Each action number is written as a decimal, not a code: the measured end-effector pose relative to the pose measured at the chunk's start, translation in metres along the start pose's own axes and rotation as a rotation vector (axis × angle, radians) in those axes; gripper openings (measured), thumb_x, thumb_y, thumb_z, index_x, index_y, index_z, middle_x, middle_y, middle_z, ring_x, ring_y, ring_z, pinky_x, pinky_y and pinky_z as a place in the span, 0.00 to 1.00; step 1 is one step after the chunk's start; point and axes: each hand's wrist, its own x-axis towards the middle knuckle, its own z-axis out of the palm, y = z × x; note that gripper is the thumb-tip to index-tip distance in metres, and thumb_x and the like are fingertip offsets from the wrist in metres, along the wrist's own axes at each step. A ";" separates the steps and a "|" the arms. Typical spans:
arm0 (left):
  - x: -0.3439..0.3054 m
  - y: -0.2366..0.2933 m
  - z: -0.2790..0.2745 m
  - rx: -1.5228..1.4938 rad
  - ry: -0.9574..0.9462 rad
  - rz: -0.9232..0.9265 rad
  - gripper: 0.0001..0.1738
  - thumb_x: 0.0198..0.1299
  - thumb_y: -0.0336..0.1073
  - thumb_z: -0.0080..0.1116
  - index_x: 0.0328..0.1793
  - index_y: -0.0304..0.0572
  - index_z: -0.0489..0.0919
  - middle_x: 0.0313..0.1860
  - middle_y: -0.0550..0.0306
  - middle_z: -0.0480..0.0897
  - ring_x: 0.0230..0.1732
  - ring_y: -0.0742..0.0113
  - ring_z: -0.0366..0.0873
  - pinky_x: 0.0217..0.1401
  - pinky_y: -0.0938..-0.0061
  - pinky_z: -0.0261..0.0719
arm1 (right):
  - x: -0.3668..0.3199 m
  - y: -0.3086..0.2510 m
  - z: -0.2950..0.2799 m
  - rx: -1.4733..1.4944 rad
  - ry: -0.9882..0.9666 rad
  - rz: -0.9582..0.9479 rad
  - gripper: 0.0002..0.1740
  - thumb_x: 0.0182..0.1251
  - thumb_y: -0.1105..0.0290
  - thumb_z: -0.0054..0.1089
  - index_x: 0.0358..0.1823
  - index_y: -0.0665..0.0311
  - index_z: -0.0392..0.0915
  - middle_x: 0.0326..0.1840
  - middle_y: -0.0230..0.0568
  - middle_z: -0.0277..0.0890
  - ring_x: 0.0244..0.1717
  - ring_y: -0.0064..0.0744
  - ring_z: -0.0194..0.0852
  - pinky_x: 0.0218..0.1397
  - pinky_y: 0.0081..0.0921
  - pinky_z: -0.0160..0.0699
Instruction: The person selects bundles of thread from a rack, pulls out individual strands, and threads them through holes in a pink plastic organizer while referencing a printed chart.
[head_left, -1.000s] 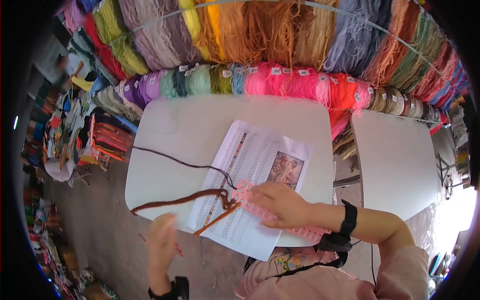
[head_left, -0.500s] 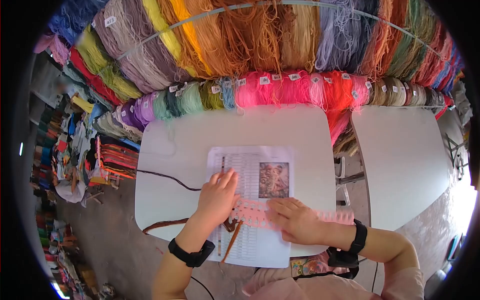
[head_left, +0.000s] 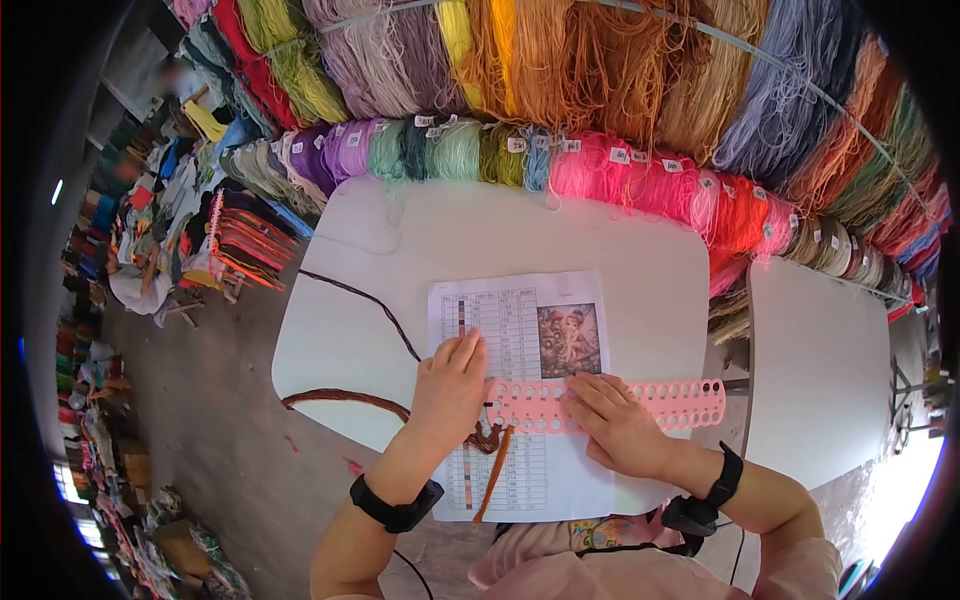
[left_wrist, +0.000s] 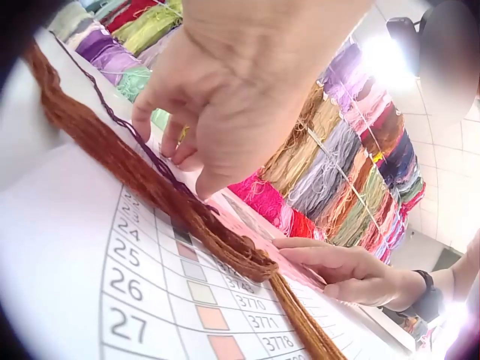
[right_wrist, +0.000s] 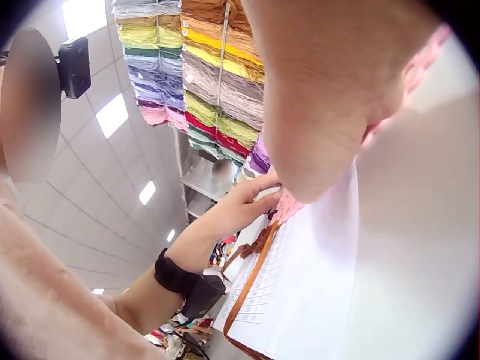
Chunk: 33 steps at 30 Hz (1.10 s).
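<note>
A pink thread card (head_left: pixel 650 402) with a row of holes lies across a printed colour chart (head_left: pixel 520 330) on the white table (head_left: pixel 350 340). My right hand (head_left: pixel 615 420) rests flat on the card's middle, fingers straight; it also appears as my right hand (left_wrist: pixel 337 266). My left hand (head_left: pixel 455 385) sits at the card's left end, and in the left wrist view its curled fingertips (left_wrist: pixel 184 154) pinch a dark purple thread (left_wrist: pixel 124 127). A brown thread bundle (left_wrist: pixel 142 180) is knotted at the card's end, and an orange strand (head_left: pixel 495 475) hangs toward me.
Tagged skeins of coloured yarn (head_left: pixel 600 170) line the table's far edge, with more hanging above. A second white table (head_left: pixel 820 370) stands to the right across a gap. Cluttered goods (head_left: pixel 170 230) cover the floor to the left.
My left hand rose from below the table edge to the card's left end. The chart and card turned square to me, and the card now lies further right.
</note>
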 end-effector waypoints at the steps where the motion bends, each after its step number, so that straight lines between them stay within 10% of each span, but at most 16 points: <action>1: 0.000 0.000 0.000 -0.002 0.000 -0.004 0.26 0.48 0.32 0.56 0.54 0.28 0.65 0.57 0.46 0.65 0.55 0.52 0.63 0.51 0.62 0.66 | 0.000 0.000 0.000 -0.003 0.003 -0.002 0.33 0.40 0.73 0.57 0.54 0.70 0.62 0.60 0.52 0.54 0.64 0.46 0.48 0.66 0.41 0.46; 23: 0.002 0.000 0.001 0.131 -0.034 -0.009 0.27 0.48 0.35 0.54 0.53 0.27 0.65 0.57 0.47 0.64 0.56 0.52 0.62 0.49 0.60 0.68 | -0.002 -0.015 -0.003 -0.141 0.180 0.099 0.29 0.40 0.75 0.57 0.51 0.66 0.66 0.59 0.52 0.56 0.62 0.47 0.51 0.65 0.42 0.47; 29: 0.007 0.003 -0.011 0.171 -0.167 0.014 0.23 0.46 0.39 0.55 0.46 0.29 0.71 0.53 0.46 0.68 0.53 0.50 0.66 0.44 0.60 0.71 | -0.083 0.007 -0.088 0.235 0.531 0.286 0.19 0.47 0.75 0.56 0.45 0.66 0.73 0.54 0.53 0.63 0.52 0.46 0.66 0.51 0.32 0.68; 33: 0.035 -0.016 -0.011 0.102 -0.175 0.202 0.28 0.45 0.42 0.54 0.49 0.27 0.68 0.54 0.35 0.66 0.54 0.40 0.64 0.56 0.56 0.64 | -0.149 0.054 -0.162 0.654 0.780 0.470 0.14 0.54 0.70 0.56 0.40 0.70 0.74 0.42 0.41 0.73 0.44 0.27 0.69 0.46 0.24 0.70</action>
